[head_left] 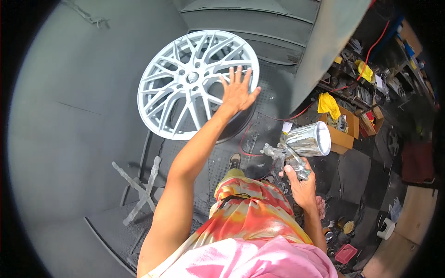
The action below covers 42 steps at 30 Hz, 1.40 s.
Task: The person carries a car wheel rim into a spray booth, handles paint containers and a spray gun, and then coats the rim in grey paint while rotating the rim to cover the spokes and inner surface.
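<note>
A white multi-spoke car wheel rim (193,116) faces up at the upper middle, its centre cap grey. Over its right edge my left hand (238,93) is spread with the fingers apart, holding nothing; whether it touches the spokes I cannot tell. My right hand (302,183) grips a paint spray gun (293,162) by its handle, right of my body. The gun is crusted with paint, and its large cup (307,140), streaked white and grey, tilts to the right. What supports the rim is mostly hidden beneath it.
A paint-covered cross-shaped stand (143,191) is at the lower left by grey walls. A red hose (288,118) runs across the floor. Right of it are a cardboard box (342,139) with a yellow cloth (328,105), cluttered shelves (371,83) and a pink tray (346,254).
</note>
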### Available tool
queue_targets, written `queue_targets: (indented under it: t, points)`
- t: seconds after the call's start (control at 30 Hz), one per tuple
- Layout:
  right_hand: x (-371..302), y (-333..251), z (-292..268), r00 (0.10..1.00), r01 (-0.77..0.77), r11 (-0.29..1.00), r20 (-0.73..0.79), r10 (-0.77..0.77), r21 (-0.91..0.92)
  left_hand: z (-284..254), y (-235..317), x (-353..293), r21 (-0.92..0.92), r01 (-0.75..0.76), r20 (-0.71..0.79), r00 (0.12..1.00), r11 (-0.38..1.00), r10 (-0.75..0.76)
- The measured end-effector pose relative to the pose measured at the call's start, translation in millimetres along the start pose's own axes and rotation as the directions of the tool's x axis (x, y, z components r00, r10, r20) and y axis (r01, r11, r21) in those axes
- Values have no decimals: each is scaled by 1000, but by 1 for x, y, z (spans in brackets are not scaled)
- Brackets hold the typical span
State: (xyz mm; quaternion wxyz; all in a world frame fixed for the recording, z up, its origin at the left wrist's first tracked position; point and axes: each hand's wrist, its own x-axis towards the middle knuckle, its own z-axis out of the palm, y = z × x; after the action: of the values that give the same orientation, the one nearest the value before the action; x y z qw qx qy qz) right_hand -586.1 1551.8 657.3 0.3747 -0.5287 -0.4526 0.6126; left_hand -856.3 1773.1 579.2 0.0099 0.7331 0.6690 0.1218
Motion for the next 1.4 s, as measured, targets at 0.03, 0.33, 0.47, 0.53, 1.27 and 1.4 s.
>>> queue_targets:
  t: [0.03,0.33,0.47,0.53,1.27,1.4]
  points:
    - [4,0,4,999,38,999,-24,-38,2,2,6,9,-9,22,-3,1000,1000,-23]
    - [34,-39,77,996,76,996,-48,-78,-42,14,-1,109,-154,297,122,952,942,-280]
    - [41,-47,110,993,118,989,15,-117,-93,-3,-51,86,-300,54,147,989,952,-10]
    - [43,-50,122,995,84,989,58,-78,-121,-7,-74,53,-332,-110,70,988,937,141]
    - [104,-83,250,847,245,915,531,-41,-320,-114,-276,-92,-153,-175,52,981,973,185]
    - [107,-94,247,833,295,887,550,-57,-355,-112,-256,-105,-128,-146,10,989,981,149]
